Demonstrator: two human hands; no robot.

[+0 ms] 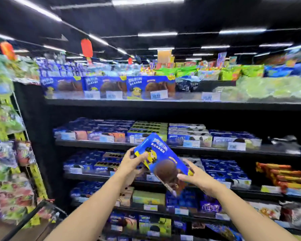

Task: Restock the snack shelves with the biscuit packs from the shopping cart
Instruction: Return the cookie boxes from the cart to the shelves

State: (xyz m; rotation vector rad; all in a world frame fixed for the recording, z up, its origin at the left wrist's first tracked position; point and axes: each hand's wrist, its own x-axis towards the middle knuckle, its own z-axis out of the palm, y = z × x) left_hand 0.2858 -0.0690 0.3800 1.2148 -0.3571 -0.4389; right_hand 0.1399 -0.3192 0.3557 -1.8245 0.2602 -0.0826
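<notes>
Head-worn wide-angle view, facing forward, near the snack shelves (pixel 163 105)

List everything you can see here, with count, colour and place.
biscuit box: one, blue, tilted, in front of the middle shelves
matching boxes: three, blue, top shelf, left
green packs: uncountable blur, top shelf, right
orange packs: a stack, lower shelf, far right
shelves: several tiers, black
lanterns: at least two, red, under ceiling
cart: one, black rim, lower left
left hand: one, grips box's upper end
right hand: one, holds box's lower end
</notes>
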